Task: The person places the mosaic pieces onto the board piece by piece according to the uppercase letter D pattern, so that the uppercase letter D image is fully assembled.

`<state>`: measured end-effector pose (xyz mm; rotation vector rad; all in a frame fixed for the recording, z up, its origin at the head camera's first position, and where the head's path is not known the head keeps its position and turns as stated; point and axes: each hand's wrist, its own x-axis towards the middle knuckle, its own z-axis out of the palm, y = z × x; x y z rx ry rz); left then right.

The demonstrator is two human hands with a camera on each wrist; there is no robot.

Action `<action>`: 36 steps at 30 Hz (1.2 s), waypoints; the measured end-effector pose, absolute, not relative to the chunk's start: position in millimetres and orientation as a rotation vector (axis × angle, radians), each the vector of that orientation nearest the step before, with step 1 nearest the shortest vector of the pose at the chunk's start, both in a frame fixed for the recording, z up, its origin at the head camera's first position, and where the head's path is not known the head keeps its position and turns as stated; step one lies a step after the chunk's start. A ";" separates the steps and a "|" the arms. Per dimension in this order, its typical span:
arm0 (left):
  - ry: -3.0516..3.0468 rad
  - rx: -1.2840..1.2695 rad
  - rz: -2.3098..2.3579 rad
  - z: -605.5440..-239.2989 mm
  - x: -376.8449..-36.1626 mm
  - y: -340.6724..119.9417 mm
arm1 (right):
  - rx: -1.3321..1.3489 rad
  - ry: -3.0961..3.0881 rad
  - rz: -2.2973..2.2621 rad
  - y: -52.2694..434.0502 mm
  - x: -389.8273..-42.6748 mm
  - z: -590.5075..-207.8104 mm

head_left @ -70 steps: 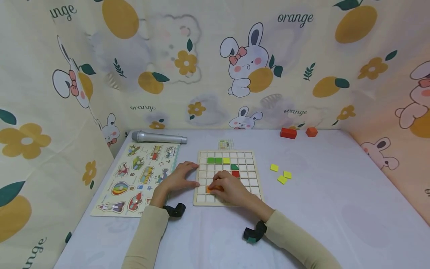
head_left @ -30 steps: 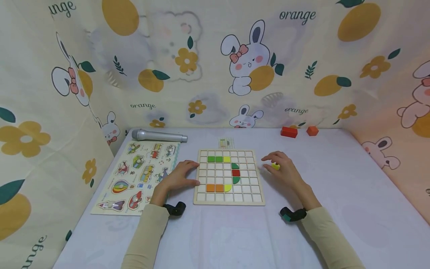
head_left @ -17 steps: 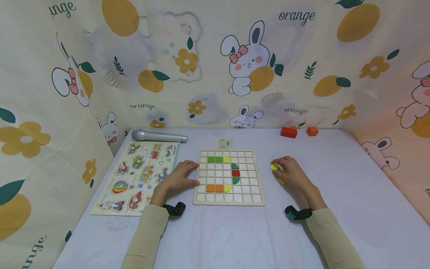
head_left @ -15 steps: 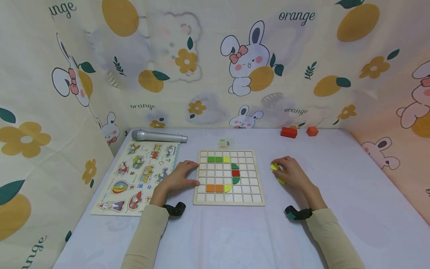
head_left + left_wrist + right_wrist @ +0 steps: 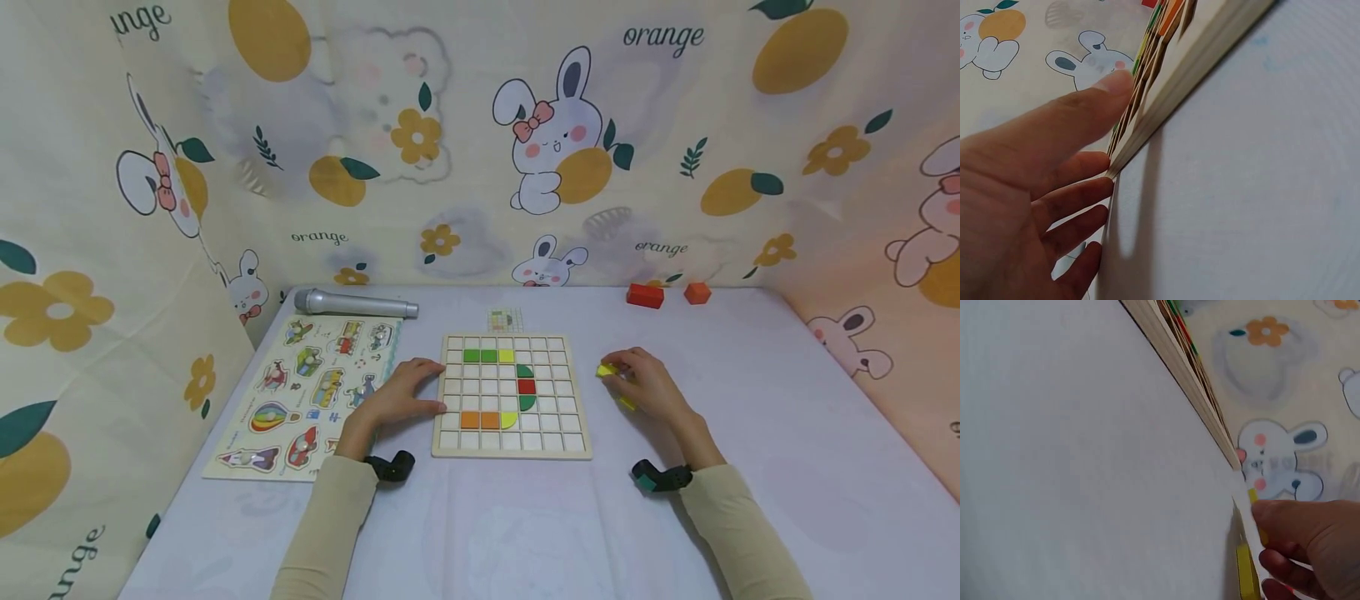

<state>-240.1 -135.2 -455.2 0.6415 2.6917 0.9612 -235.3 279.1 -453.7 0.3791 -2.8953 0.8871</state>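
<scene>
A wooden grid board (image 5: 553, 450) lies at the middle of the table with green, yellow, red and orange tiles in some of its squares. My left hand (image 5: 401, 396) rests at the board's left edge, thumb and fingers spread; in the left wrist view the fingertips (image 5: 1104, 187) are right at its rim. Right of the board, my right hand (image 5: 647, 385) pinches a small yellow tile (image 5: 604, 370) between thumb and fingers. Another yellow tile (image 5: 627, 403) lies on the table under that hand, and in the right wrist view a yellow tile (image 5: 1245, 572) shows below the fingers.
A picture puzzle board (image 5: 300, 400) lies on the left, partly behind the left hand, with a silver toy microphone (image 5: 356, 305) at its far edge. Behind the grid board is a small pattern card (image 5: 505, 319). Red blocks (image 5: 645, 296) stand at the back right.
My right hand has gone from the orange tiles on the board to the yellow tiles at right. It now pinches one, shifted slightly left. The left hand has stayed at the board's edge.
</scene>
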 end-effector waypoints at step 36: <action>2.692 0.645 0.949 -452.8 -239.9 -134.8 | 0.968 -2.647 0.961 100.0 -220.3 -466.6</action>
